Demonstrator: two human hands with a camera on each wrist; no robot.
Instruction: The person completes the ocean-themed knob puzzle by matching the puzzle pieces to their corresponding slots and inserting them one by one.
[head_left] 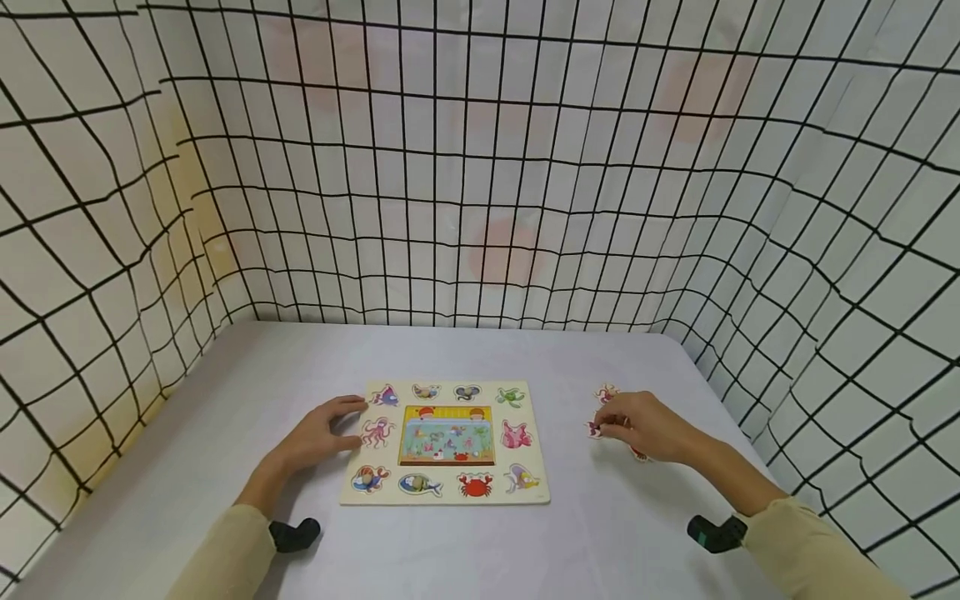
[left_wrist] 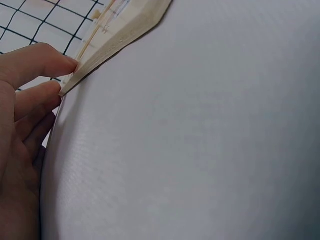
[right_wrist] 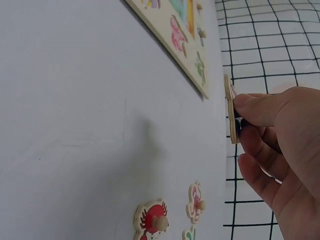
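A wooden peg puzzle board (head_left: 446,492) with sea animals around a fish tank picture lies flat on the table. At its left edge, the thumb and fingertips of my left hand (head_left: 318,433) touch the side of the board. My right hand (head_left: 645,425), to the right of the board, pinches a small wooden puzzle piece (right_wrist: 231,110) between thumb and fingers, raised off the table and turned edge-on in the right wrist view. My fingers hide most of its picture.
Near my right hand lie a red crab piece (right_wrist: 150,215) with a wooden peg, a pink octopus piece (right_wrist: 194,192) and part of a green piece (right_wrist: 188,234). Several pegged pieces sit in the board, such as a blue fish (head_left: 418,484). Black wire grid (head_left: 480,200) surrounds the table.
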